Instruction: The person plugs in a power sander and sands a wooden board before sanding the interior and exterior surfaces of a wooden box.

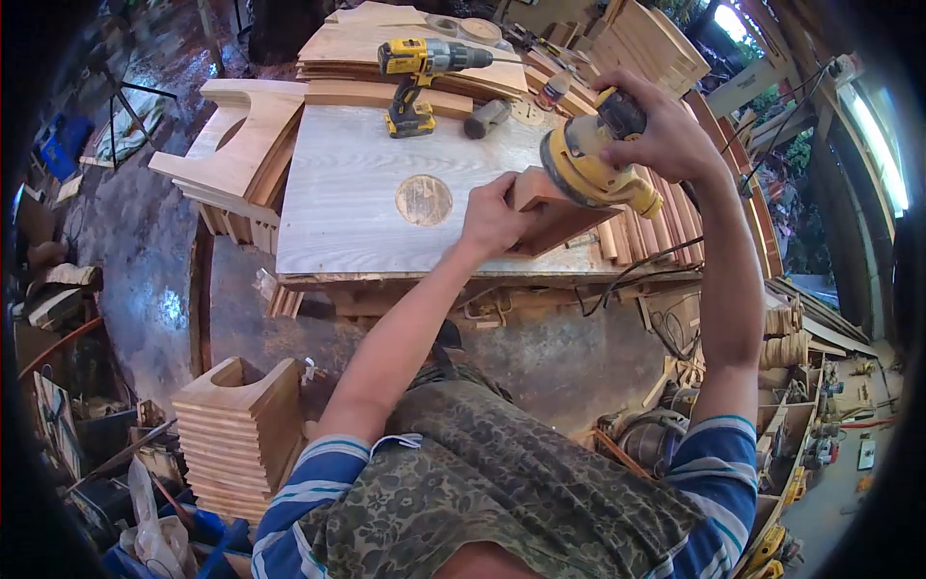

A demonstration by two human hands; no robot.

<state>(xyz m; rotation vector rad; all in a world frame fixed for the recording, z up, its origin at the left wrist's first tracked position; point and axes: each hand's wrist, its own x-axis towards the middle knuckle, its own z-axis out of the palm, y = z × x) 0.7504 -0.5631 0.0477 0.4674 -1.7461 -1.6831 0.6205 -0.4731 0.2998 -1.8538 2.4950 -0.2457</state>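
The bench [347,222] is a pale board with a round patch [423,200] near its middle, and its near right corner is where the work sits. A stack of cut boards [236,154] leans off its left edge; another stack [241,429] stands on the floor below.

At that near right corner the wooden block [559,217] is propped up on edge, held rather than clamped. The left hand [497,222] wraps it from the left, fingers curled closed around its end. The right hand [666,135] grips the top of the yellow sander [593,174], fingers closed over the body, pad tipped against the block's upper end.

The left fingertips seem to lie close to the pad, though the angle makes the gap hard to judge; a kick from the sander could drag the pad onto them or twist the block loose. The cord [637,275] loops over the near edge and could snag.

At the far edge the yellow drill [420,82] lies on its side with a small roller [487,118] just beside it, either liable to creep with vibration.
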